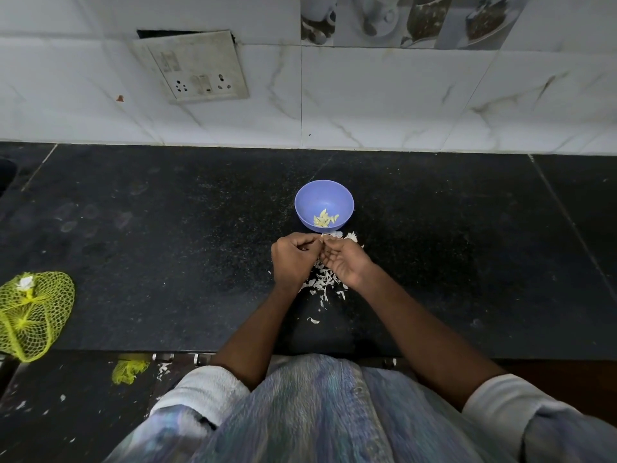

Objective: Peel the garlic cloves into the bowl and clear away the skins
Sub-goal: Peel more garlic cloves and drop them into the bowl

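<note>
From my remote seat I see a small lilac-blue plastic bowl [324,203] standing on the black speckled stone counter [167,262], near the middle and closer to the wall than the hands are. Inside it, toward the near side of its floor, lies a small cluster of peeled garlic cloves [324,219], pale yellow, a handful at most (I cannot count them surely).

Just in front of the bowl both hands meet. The left hand [295,259] has its fingers curled in, knuckles up, and the right hand [347,262] lies palm half upward with its fingers bent toward the left. Between their fingertips they pinch a small pale bit, which I take for a garlic clove [322,238], held just short of the bowl's near rim and not over it. It is too small for me to say how much skin is left on it.

Below and around the hands the white garlic skins [322,284] lie scattered on the counter, with a few more beside the bowl's foot.

At the far left a yellow mesh bag [36,315] lies flat on the counter's edge, with something white at its top. On the tiled wall [400,105] behind sits a grimy switch-and-socket plate [192,66].
</note>
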